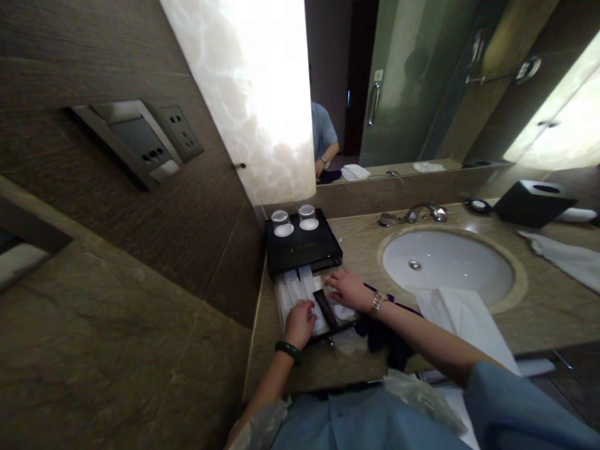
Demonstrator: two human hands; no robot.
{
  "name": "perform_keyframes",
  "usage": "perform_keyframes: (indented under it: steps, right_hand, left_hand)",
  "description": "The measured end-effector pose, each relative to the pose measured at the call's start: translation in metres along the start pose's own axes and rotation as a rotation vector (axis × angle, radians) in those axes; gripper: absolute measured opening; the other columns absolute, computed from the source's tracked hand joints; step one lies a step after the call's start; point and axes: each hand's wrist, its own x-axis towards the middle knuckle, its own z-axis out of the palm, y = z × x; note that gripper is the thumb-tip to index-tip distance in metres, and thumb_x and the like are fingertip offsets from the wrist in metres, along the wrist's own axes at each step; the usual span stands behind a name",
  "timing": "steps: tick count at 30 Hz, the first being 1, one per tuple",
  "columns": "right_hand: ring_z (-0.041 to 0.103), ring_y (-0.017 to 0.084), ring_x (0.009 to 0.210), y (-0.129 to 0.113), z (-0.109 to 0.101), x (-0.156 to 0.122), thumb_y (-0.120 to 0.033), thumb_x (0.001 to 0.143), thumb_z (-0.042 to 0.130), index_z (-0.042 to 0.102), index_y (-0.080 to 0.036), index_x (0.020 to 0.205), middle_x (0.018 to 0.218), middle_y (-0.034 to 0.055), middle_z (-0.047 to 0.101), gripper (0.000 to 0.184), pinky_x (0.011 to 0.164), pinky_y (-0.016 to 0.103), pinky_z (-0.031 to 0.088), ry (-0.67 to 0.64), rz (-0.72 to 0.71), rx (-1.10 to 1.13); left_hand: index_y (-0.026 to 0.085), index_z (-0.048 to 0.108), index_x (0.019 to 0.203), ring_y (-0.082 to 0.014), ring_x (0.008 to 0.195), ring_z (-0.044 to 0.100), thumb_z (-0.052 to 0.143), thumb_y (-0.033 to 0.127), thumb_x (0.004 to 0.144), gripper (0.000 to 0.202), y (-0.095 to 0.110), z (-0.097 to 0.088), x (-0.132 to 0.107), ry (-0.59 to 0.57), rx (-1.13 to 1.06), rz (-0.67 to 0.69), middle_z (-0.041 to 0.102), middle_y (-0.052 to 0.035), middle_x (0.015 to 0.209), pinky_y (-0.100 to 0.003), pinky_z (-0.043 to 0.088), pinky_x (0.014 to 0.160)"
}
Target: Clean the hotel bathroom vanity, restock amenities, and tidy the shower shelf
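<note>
A black amenity box (pixel 302 248) stands on the stone counter, with its drawer (pixel 344 328) pulled out towards me. Several white packets (pixel 295 286) and a dark tube (pixel 324 308) lie side by side in the drawer. My left hand (pixel 299 322), with a dark band on the wrist, rests on the packets at the drawer's left. My right hand (pixel 345 289), wearing a metal watch, lies flat with fingers spread over the packets at the drawer's right. Neither hand visibly grips anything. Two upturned glasses (pixel 294 219) stand on white coasters on the box's top.
A round white sink (pixel 447 262) with a tap (pixel 424 212) lies to the right. A white towel (pixel 462 315) hangs over its near rim, beside a dark cloth (pixel 387 337). A black tissue box (pixel 534 201) and another towel (pixel 565 256) sit far right. Wall sockets (pixel 154 140) are at left.
</note>
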Motion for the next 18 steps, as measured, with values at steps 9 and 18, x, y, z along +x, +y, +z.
perform_keyframes:
  steps: [9, 18]
  right_hand:
    - [0.071, 0.022, 0.077, -0.054, 0.114, -0.111, -0.063, 0.061, 0.082, 0.045, -0.022, 0.114, 0.096, 0.0071, 0.070, 0.077, 0.057, 0.028, 0.051, -0.369, 0.514, 1.651]
    - [0.070, 0.015, 0.068, -0.053, 0.122, -0.072, -0.049, 0.059, 0.091, 0.057, -0.013, 0.092, 0.082, 0.0058, 0.071, 0.060, 0.067, 0.028, 0.054, -0.118, 0.625, 1.956]
  left_hand:
    - [0.006, 0.071, 0.118, -0.0292, 0.121, 0.052, 0.052, -0.007, 0.077, 0.047, -0.011, -0.007, 0.001, 0.048, 0.006, 0.054, 0.066, -0.0134, 0.130, -0.039, 0.039, 0.111]
    - [0.008, 0.074, 0.105, -0.0233, 0.113, 0.063, 0.057, -0.005, 0.078, 0.035, -0.016, -0.006, 0.000, 0.052, -0.043, 0.089, 0.070, -0.0134, 0.120, -0.035, 0.048, 0.104]
